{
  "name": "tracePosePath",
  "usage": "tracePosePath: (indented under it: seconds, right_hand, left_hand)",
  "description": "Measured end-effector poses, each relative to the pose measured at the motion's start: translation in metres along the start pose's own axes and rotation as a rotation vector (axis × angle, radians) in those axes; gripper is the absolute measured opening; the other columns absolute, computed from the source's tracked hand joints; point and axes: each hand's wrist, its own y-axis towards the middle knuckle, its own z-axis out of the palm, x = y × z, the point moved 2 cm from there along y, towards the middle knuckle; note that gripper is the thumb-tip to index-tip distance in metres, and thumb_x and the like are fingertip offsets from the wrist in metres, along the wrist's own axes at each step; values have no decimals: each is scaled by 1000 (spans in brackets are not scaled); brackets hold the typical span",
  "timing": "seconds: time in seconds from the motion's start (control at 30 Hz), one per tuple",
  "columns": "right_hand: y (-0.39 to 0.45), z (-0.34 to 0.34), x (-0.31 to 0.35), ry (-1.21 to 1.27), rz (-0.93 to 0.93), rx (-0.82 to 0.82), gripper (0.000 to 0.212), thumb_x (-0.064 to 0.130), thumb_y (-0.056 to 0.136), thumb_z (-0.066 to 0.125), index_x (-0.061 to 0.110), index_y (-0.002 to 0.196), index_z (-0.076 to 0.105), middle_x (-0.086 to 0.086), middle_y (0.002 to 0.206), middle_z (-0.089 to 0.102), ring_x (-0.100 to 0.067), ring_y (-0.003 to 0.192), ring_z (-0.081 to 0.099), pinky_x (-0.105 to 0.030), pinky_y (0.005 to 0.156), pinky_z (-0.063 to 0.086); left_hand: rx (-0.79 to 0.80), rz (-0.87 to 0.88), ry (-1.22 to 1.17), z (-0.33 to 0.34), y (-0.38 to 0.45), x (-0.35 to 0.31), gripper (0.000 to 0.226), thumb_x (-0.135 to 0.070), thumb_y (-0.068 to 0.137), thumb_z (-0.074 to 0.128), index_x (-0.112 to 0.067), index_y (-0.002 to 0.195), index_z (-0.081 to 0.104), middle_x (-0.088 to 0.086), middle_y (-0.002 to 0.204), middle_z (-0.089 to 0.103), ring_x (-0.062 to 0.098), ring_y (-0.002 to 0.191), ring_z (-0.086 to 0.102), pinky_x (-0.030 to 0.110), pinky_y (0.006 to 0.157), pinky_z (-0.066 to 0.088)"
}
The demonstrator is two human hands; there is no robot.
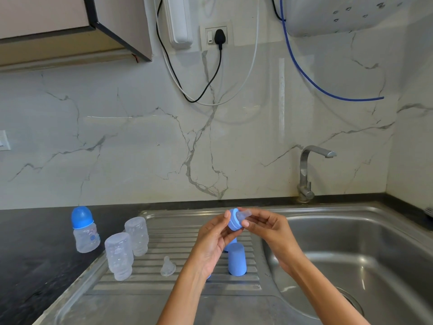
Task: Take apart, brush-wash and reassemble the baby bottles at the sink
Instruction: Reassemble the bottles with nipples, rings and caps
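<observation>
My left hand [214, 240] grips a blue screw ring [233, 222] above the drainboard [178, 285]. My right hand [264, 227] pinches the clear teat [243, 214] that sticks out of the ring. Two clear bottle bodies [119, 255] [137, 235] stand upside down on the drainboard. A loose clear teat [168, 266] lies beside them. A blue cap [237, 259] stands mouth down near my left wrist, with another blue part partly hidden behind it. One assembled bottle with a blue cap [84, 229] stands on the dark counter at the left.
The steel sink basin [375, 261] lies to the right, with a tap [309, 170] at its back edge. Dark counter [35, 254] spreads on the left. Cables and a blue hose hang on the marble wall behind.
</observation>
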Motion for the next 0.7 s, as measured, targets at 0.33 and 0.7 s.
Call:
tracePosePath:
  seconds: [0.33,0.7]
  right_hand:
    - [1,0,-1,-42,-109,14,13,-2,77,71,-5,89,74,-10,97,75,-20,98,71,-22,79,54]
    - [4,-1,-2,-146,-60,119,42,13,70,79,14,111,70,-4,110,72,-17,99,66,-30,85,54]
  left_hand:
    - [-68,-16,-28,-3,4,7,40,-25,83,61,3,110,67,19,107,70,25,100,68,26,77,57]
    - [-39,-278,-268,-5,7,3,51,-35,80,63,3,114,66,19,104,68,20,72,67,27,73,58]
